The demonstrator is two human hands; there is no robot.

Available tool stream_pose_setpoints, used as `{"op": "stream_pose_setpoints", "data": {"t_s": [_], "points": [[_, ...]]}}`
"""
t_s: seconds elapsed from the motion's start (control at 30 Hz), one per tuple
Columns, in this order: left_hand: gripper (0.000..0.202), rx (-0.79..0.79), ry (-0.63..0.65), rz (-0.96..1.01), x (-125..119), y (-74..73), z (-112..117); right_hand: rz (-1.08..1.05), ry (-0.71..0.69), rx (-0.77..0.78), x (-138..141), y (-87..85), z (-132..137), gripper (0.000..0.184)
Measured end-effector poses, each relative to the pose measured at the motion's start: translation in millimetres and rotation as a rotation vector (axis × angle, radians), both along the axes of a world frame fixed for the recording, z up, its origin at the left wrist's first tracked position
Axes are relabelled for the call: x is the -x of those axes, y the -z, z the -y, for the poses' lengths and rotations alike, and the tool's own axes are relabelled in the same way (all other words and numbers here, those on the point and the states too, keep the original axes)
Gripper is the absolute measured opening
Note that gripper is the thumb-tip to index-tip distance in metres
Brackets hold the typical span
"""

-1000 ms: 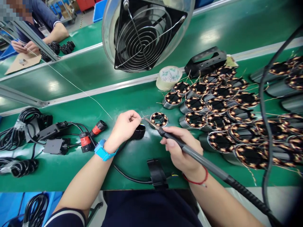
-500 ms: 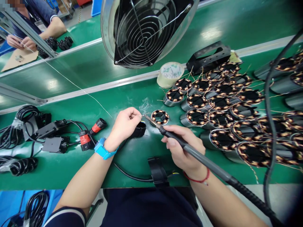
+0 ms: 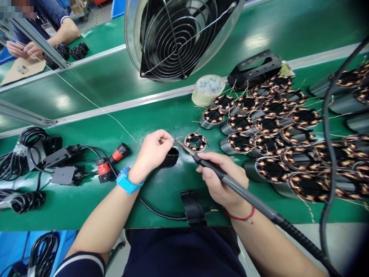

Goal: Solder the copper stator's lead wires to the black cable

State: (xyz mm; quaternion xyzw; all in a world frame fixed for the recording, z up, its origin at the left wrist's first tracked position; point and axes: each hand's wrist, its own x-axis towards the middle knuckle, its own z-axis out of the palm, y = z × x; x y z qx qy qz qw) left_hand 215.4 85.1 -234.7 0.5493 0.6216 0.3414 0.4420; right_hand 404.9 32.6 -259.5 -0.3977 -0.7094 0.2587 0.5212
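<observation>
My right hand (image 3: 220,179) grips a grey soldering iron (image 3: 230,182) like a pen. Its tip points up and left, meeting thin wire ends beside a copper-wound stator (image 3: 195,141) that lies flat on the green bench. My left hand (image 3: 152,152), with a blue wristband, pinches a thin solder wire (image 3: 95,105) at the iron's tip. That wire runs away to the upper left. A black connector (image 3: 170,157) sits under my left fingers, its black cable (image 3: 161,213) looping toward the bench's near edge.
Many stators in grey housings (image 3: 276,134) crowd the right side. A fan (image 3: 175,36) hangs above, a tape roll (image 3: 207,89) behind. Black cables with red plugs (image 3: 111,161) lie at left. Another person's hands (image 3: 21,48) work at the far left bench.
Both hands hold nearly still at the stator; the view has shifted slightly, and the faint smoke seen at the tip half a second ago is gone.
</observation>
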Motion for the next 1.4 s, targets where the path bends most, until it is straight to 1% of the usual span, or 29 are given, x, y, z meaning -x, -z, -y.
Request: {"op": "stream_pose_setpoints", "data": {"t_s": [0.2, 0.4, 0.57, 0.73, 0.93, 1.07, 1.17, 1.23, 1.3, 1.33, 1.4], "points": [[0.008, 0.01, 0.001, -0.007, -1.1, 0.4, 0.4, -0.009, 0.044, -0.019, -0.7, 0.2, 0.2, 0.024], [0.009, 0.014, -0.005, -0.013, -1.7, -2.1, 1.0, 0.019, -0.009, -0.065, -0.1, -0.8, -1.8, 0.023], [0.009, 0.008, -0.012, -0.017, -3.2, -1.9, 1.1, -0.002, -0.018, -0.084, 0.5, -0.6, -2.4, 0.022], [0.009, -0.005, -0.008, -0.017, -2.7, -1.8, 0.9, -0.013, 0.008, -0.082, -0.2, -0.6, -2.3, 0.023], [0.01, -0.006, -0.011, -0.04, -2.0, -2.8, 0.5, -0.012, -0.039, -0.101, 0.5, -1.4, -2.6, 0.022], [0.009, -0.026, -0.009, -0.05, -1.6, -1.2, -0.1, -0.011, 0.025, -0.106, 0.9, -1.1, -3.6, 0.024], [0.009, -0.033, -0.006, -0.041, -1.2, 0.0, -0.6, -0.014, 0.05, -0.087, 1.5, -0.6, -6.5, 0.031], [0.009, -0.034, -0.007, -0.031, -1.1, 0.6, -0.9, -0.015, 0.036, -0.042, 2.2, -2.7, -9.4, 0.038], [0.009, -0.029, -0.009, -0.024, -1.1, 0.8, -1.2, -0.013, 0.005, 0.022, 2.9, -8.4, -13.2, 0.045], [0.009, -0.024, -0.011, -0.022, -1.2, 0.8, -1.3, -0.011, -0.018, 0.049, 3.2, -12.7, -15.8, 0.046], [0.01, -0.018, -0.013, -0.023, -1.5, 0.4, -1.4, 0.003, -0.058, 0.076, 3.7, -22.9, -22.4, 0.042]]}}
